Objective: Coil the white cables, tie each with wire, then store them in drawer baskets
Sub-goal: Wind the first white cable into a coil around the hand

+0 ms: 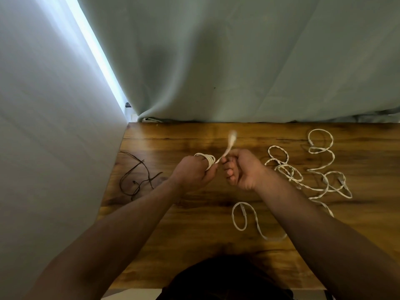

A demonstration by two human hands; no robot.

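Now grips a coil of white cable [207, 159] in the left hand [193, 172], pinches its loose end [226, 150] with the right hand [240, 169], above the brown wooden tabletop [194, 234]. Loose white cables [313, 176] by the right edge, thin dark wires [138, 177] by the left.

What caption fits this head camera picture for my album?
The left hand holds a white cable coil while right hand grips its end above a wooden table with loose cables and dark wire.

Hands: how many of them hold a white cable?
2. The left hand holds the coil, left of centre; the right hand pinches the cable's free end beside it. No other hand shows.
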